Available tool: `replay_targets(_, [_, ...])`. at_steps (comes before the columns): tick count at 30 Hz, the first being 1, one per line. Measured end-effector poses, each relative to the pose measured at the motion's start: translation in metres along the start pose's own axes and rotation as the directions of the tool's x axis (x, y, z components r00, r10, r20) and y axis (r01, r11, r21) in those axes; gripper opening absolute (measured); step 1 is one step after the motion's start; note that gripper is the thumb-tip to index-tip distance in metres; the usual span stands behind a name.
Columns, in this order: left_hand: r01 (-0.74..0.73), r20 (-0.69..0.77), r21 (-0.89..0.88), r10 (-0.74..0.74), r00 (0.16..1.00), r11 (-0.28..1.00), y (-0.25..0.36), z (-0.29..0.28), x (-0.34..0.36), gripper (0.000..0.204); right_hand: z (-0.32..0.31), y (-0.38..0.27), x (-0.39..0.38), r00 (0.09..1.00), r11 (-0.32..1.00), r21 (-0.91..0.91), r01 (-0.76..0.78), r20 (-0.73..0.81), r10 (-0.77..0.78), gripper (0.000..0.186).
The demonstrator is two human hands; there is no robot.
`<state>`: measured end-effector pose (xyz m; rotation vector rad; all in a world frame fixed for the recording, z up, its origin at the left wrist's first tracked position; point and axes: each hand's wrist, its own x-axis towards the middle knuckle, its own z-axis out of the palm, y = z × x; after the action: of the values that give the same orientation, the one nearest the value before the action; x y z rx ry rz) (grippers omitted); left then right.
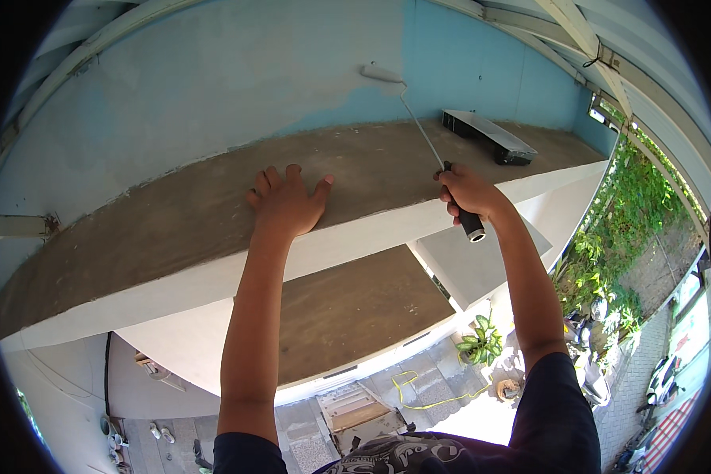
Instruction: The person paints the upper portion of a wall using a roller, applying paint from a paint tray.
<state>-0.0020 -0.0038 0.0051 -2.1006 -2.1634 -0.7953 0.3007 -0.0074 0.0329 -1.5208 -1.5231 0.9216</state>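
Observation:
My right hand (pixel 468 193) grips the black handle of a paint roller (pixel 425 134), its thin metal rod angling up and to the left. The pale roller sleeve (pixel 381 74) lies against the wall, where light grey-white paint (pixel 237 79) covers the left part and bare blue (pixel 482 71) shows on the right. My left hand (pixel 286 200) rests with fingers spread on the brown ledge (pixel 189 193), near its front edge. To the right of the roller rod, a black paint tray (pixel 490 136) with a whitish inside sits on the ledge.
Below the ledge is a lower brown surface (pixel 363 316), and far beneath lies a tiled floor (pixel 300 430). A potted plant (pixel 480 341), a yellow hose or cord (pixel 426 403) and a wooden panel (pixel 359 411) are down there. Roof beams (pixel 577 31) run overhead; greenery (pixel 624 229) grows at right.

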Motion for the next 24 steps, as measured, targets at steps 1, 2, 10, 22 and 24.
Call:
replay_targets(1, [0.003,-0.006,-0.001,-0.003,1.0,1.0,0.0,-0.001,0.0,0.083,0.0,0.003,-0.003,0.999,1.0,-0.001,-0.026,0.036,0.026,0.029])
replay_targets(2, [0.004,0.001,0.008,-0.004,1.0,1.0,0.0,-0.002,-0.001,0.083,-0.001,0.004,-0.004,0.996,0.999,-0.003,-0.053,0.071,0.053,0.029])
replay_targets(10, [-0.006,0.006,0.014,0.006,1.0,1.0,0.002,0.001,0.0,0.085,0.0,0.005,0.007,0.998,0.991,0.127,0.046,0.025,-0.05,0.028])
replay_targets(22, [0.031,-0.017,0.072,-0.03,0.999,0.997,-0.003,0.009,0.004,0.084,0.032,0.017,-0.014,0.993,0.959,0.283,0.028,0.099,-0.058,0.03])
replay_targets(24, [0.003,0.007,0.025,-0.003,1.0,1.0,-0.002,0.003,0.001,0.086,0.038,-0.004,-0.015,0.996,0.962,0.273,0.016,0.079,-0.039,0.029])
